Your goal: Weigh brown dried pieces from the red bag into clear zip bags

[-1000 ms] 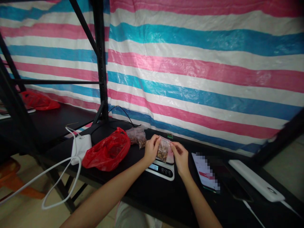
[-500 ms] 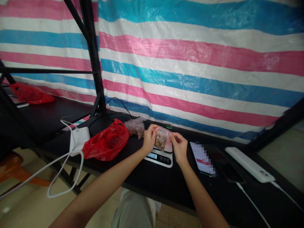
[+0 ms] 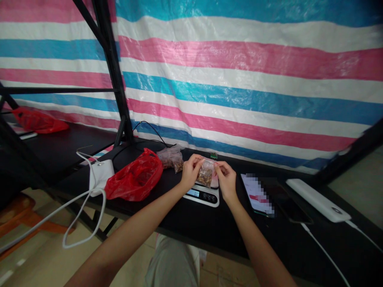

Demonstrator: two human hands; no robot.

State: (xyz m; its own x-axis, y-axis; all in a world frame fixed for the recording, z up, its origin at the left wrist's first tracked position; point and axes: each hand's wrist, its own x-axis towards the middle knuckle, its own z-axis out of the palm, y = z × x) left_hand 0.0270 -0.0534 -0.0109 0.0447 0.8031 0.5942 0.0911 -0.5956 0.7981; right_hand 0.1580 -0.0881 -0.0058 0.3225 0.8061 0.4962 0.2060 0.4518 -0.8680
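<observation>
Both hands pinch the top edge of a clear zip bag (image 3: 205, 177) that holds small brown pieces. My left hand (image 3: 191, 171) is closed on its left top corner, and my right hand (image 3: 226, 177) grips the right one. The bag hangs over a white digital kitchen scale (image 3: 214, 204), whose lit display (image 3: 193, 193) shows zeros. Whether the bag touches the platform I cannot tell. Left of my left hand lie more clear bags (image 3: 176, 159) with similar brown contents, beside an open red plastic bag (image 3: 134, 181).
Small green batteries (image 3: 213, 156) lie behind the scale. To the right are a lit phone (image 3: 257, 194), a dark phone (image 3: 295, 209) and a white power bank (image 3: 317, 200) with a cable. A white charger box (image 3: 101, 175) with looping cable is left. A striped sheet (image 3: 239, 87) hangs behind.
My fingers have shifted slightly along the zip bag's top edge while still holding it. The view has tilted a little; the other things lie as before.
</observation>
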